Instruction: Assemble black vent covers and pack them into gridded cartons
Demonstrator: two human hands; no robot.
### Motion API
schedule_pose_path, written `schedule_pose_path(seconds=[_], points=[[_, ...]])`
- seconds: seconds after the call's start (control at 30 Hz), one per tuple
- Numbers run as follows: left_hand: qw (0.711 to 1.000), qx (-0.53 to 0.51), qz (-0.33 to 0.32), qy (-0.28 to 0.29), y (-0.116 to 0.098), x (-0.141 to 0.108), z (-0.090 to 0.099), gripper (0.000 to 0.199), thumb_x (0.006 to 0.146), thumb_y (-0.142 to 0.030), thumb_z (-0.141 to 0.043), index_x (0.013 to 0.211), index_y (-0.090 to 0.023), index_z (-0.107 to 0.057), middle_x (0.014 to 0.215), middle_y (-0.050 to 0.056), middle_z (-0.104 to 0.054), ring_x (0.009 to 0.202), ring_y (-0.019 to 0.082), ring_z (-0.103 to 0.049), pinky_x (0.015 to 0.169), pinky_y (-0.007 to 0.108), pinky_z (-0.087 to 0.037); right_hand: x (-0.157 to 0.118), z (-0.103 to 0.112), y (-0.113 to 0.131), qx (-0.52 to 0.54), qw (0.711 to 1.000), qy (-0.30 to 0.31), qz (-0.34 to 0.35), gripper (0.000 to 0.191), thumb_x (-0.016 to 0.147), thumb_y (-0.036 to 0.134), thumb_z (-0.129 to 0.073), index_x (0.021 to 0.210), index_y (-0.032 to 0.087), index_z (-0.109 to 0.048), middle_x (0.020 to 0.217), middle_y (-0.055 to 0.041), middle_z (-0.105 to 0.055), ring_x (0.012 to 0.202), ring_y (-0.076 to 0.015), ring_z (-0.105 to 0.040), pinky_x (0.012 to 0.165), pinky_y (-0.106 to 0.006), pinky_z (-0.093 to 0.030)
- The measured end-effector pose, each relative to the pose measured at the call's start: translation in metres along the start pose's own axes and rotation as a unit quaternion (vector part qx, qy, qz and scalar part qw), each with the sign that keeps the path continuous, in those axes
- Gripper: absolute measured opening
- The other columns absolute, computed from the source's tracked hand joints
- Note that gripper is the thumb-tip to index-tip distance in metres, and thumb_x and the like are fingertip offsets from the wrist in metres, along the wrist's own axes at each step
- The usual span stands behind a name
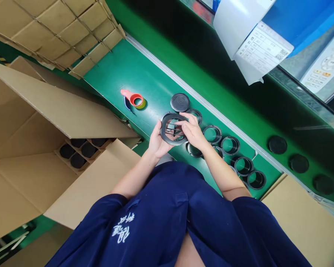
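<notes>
In the middle of the view, my left hand (156, 142) is closed around the left side of a black plastic ring (164, 138) with thin bars across its opening. My right hand (193, 130) grips the ring's right side, its fingers reaching over the rim and the opening. The ring is held above the green bench. Just beyond it lies a round black cap (180, 102), beside another open black ring (195, 115). More black rings (230, 145) lie in rows to the right of my right hand, some partly hidden by the forearm.
A tape roll with a red holder (136, 100) lies on the green bench (153, 83). To the left, an open carton (80, 118) holds several black round parts (78, 160) between dividers. Cardboard dividers (58, 18) stand at the upper left. Black caps (277, 144) sit on the right ledge.
</notes>
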State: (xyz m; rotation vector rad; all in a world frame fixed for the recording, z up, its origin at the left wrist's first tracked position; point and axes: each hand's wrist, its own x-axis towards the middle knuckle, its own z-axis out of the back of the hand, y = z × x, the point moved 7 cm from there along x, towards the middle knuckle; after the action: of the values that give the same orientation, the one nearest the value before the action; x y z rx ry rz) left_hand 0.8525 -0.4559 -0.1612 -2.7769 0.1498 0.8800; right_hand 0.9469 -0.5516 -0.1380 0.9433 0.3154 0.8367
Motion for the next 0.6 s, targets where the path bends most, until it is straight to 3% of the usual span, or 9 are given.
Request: schedule_pose_path(seconds=[0.17, 0.33, 0.43, 0.5, 0.6], points=[[1.0, 0.011, 0.022, 0.018, 0.007, 0.002, -0.008, 0.059, 0.102, -0.061, -0.042, 0.135, -0.016, -0.062, 0.125, 0.016, -0.072, 0.125, 0.039, -0.064, 0.107, 0.062, -0.049, -0.008, 0.009, -0.005, 0.038, 0.998, -0.005, -0.054, 0.077, 0.104, 0.068, -0.014, 0.125, 0.025, -0.074, 0.152, -0.0083, -0.052, 0.143, -0.0271, -0.042, 0.124, -0.051, -0.032], [1.0, 0.013, 0.026, 0.013, 0.009, 0.002, -0.004, 0.062, 0.102, -0.063, -0.037, 0.13, -0.015, -0.065, 0.12, 0.015, -0.074, 0.116, 0.037, -0.069, 0.103, 0.06, -0.052, -0.018, 0.008, -0.004, 0.028, 0.999, -0.006, -0.041, 0.075, 0.106, 0.062, -0.009, 0.139, 0.026, -0.065, 0.156, -0.0088, -0.048, 0.145, -0.026, -0.041, 0.124, -0.052, -0.033], [1.0, 0.008, 0.018, -0.022, 0.008, 0.004, 0.012, 0.061, 0.102, -0.063, -0.038, 0.131, -0.017, -0.065, 0.119, 0.013, -0.075, 0.12, 0.035, -0.067, 0.107, 0.059, -0.05, -0.03, -0.01, 0.005, -0.054, 0.996, 0.061, 0.031, 0.068, 0.103, 0.068, -0.03, 0.152, 0.026, -0.052, 0.164, -0.0105, -0.038, 0.152, -0.0322, -0.03, 0.126, -0.06, -0.025], [0.997, 0.019, 0.028, -0.068, 0.013, 0.005, 0.029, 0.058, 0.102, -0.061, -0.039, 0.13, -0.017, -0.065, 0.114, 0.013, -0.076, 0.117, 0.034, -0.069, 0.107, 0.057, -0.051, -0.042, -0.03, 0.009, -0.108, 0.983, 0.129, 0.08, 0.076, 0.096, 0.069, -0.05, 0.158, 0.024, -0.044, 0.168, -0.013, -0.031, 0.156, -0.0361, -0.021, 0.127, -0.064, -0.019], [0.99, 0.047, 0.062, -0.116, 0.028, 0.005, 0.054, 0.052, 0.102, -0.055, -0.045, 0.126, -0.016, -0.068, 0.105, 0.012, -0.078, 0.108, 0.031, -0.072, 0.104, 0.05, -0.054, -0.056, -0.054, 0.0, -0.136, 0.971, 0.187, 0.068, 0.092, 0.091, 0.064, -0.064, 0.163, 0.019, -0.029, 0.172, -0.019, -0.015, 0.159, -0.039, -0.008, 0.126, -0.065, -0.019]])
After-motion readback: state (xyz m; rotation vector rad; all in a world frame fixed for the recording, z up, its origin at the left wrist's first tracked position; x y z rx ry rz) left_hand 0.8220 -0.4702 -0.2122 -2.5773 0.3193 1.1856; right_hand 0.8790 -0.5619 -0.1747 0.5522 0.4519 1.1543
